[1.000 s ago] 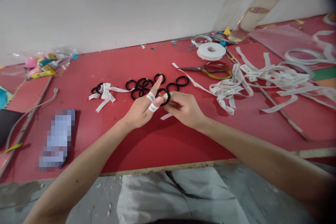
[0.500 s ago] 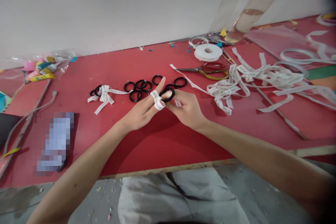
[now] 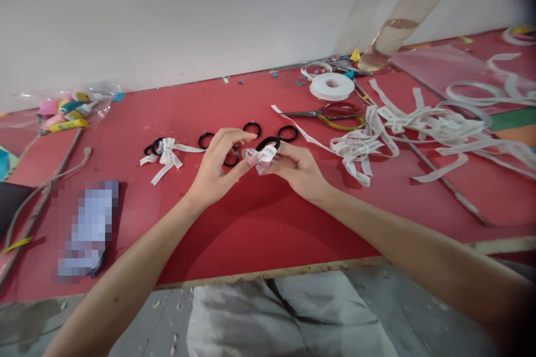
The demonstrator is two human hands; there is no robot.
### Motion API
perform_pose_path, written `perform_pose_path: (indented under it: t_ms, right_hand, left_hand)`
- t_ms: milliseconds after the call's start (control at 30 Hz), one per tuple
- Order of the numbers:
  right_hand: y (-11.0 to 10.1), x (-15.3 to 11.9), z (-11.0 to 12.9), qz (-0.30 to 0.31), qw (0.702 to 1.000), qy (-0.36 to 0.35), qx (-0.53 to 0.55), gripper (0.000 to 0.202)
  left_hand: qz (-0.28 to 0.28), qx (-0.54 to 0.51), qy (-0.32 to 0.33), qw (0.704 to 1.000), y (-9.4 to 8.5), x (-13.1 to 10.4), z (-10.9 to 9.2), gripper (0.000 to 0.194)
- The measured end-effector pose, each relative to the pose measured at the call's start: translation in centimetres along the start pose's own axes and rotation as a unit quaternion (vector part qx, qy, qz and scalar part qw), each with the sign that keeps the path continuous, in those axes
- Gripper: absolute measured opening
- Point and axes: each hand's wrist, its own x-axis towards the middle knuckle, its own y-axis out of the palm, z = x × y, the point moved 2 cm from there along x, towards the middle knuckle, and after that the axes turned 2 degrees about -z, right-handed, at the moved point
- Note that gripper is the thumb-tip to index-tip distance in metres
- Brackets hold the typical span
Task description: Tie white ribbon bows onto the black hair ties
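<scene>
In front of me, my right hand [image 3: 302, 170] pinches a black hair tie [image 3: 263, 144] together with a white ribbon [image 3: 268, 153] printed with dark lettering. The ribbon is looped at the tie, and part of it is hidden by my fingers. My left hand [image 3: 220, 164] is beside it with thumb and fingers apart; the thumb tip touches or nearly touches the ribbon's loop. Behind and under my left hand are several loose black hair ties [image 3: 206, 140], partly covered. Further left lie hair ties with a white ribbon bow [image 3: 168, 153].
Scissors [image 3: 324, 113] lie behind my right hand, near a white ribbon spool [image 3: 332, 86]. Tangled printed ribbons [image 3: 355, 145] spread to the right. A tall container of liquid [image 3: 391, 39] stands at the back. At left are a blurred-out object [image 3: 90, 228], a cable [image 3: 50, 178] and a plastic bag [image 3: 73, 109].
The ribbon has come off my left fingers, where it was wrapped, and now sits at the hair tie. My left hand has drawn slightly left and its fingers have spread.
</scene>
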Motion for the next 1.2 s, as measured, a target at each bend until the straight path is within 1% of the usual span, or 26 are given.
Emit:
perform_pose_path:
  t_ms: [67,133,267,333,433,500,600,633,700,767,833,933,1000,1100,1133,1200]
  right_hand:
    - [0.1,0.0,0.1,0.013,1.0,-0.006,0.003,0.027]
    - [0.1,0.0,0.3,0.019,1.0,-0.012,-0.008,0.026]
    - [0.4,0.1,0.0,0.028,0.999,-0.012,-0.028,0.029]
    - [0.7,-0.1,-0.2,0.015,1.0,-0.001,-0.023,0.031]
    - [1.0,-0.5,-0.5,-0.014,0.999,0.031,-0.038,0.031]
    - [1.1,-0.7,-0.5,-0.031,0.996,0.042,-0.076,0.03]
    - [1.0,-0.6,-0.2,-0.056,0.992,0.011,-0.112,0.029]
    - [1.0,-0.5,-0.2,-0.054,0.993,0.004,-0.107,0.028]
    - [1.1,-0.4,-0.3,-0.037,0.997,0.015,-0.067,0.026]
    - [1.3,-0.4,-0.5,-0.023,0.999,0.048,-0.01,0.022]
    - [1.5,-0.6,-0.7,-0.022,0.995,0.086,0.036,0.018]
    - [1.8,-0.8,-0.7,-0.025,0.991,0.12,0.056,0.013]
    - [1.8,-0.7,-0.6,-0.036,0.993,0.098,0.047,0.012]
    - [1.6,-0.4,-0.6,-0.049,0.997,0.053,0.035,0.011]
    - [1.6,-0.2,-0.6,-0.045,0.997,0.054,0.039,0.011]
    - [1.5,-0.1,-0.9,-0.039,0.994,0.079,0.066,0.009]
  left_hand:
    - [0.033,-0.013,0.014,0.999,0.3,-0.1,0.2,0.022]
    - [0.035,-0.013,0.032,0.999,0.5,-0.2,0.5,0.018]
    - [-0.007,0.022,0.052,0.998,0.7,-0.4,0.7,0.015]
    - [-0.027,0.049,0.054,0.997,0.8,-0.4,0.6,0.014]
    - [-0.044,0.063,0.044,0.996,1.0,-0.5,0.4,0.013]
    - [-0.049,0.059,0.02,0.997,1.2,-0.7,0.5,0.014]
    - [-0.05,0.06,-0.01,0.997,1.3,-0.9,0.6,0.016]
    - [-0.049,0.064,-0.007,0.997,1.4,-0.9,0.7,0.017]
    - [-0.041,0.077,0.017,0.996,1.5,-0.9,0.7,0.018]
    - [-0.031,0.096,0.047,0.994,1.6,-0.9,0.7,0.021]
    - [-0.022,0.111,0.065,0.991,1.7,-1.0,0.7,0.023]
    - [-0.019,0.122,0.075,0.989,1.8,-1.1,0.7,0.027]
    - [-0.022,0.135,0.078,0.988,1.6,-1.1,0.8,0.028]
    - [-0.019,0.19,0.098,0.977,1.3,-1.1,0.7,0.028]
    - [-0.014,0.212,0.114,0.97,1.3,-1.1,0.6,0.028]
    - [-0.002,0.247,0.15,0.957,1.4,-1.1,0.4,0.027]
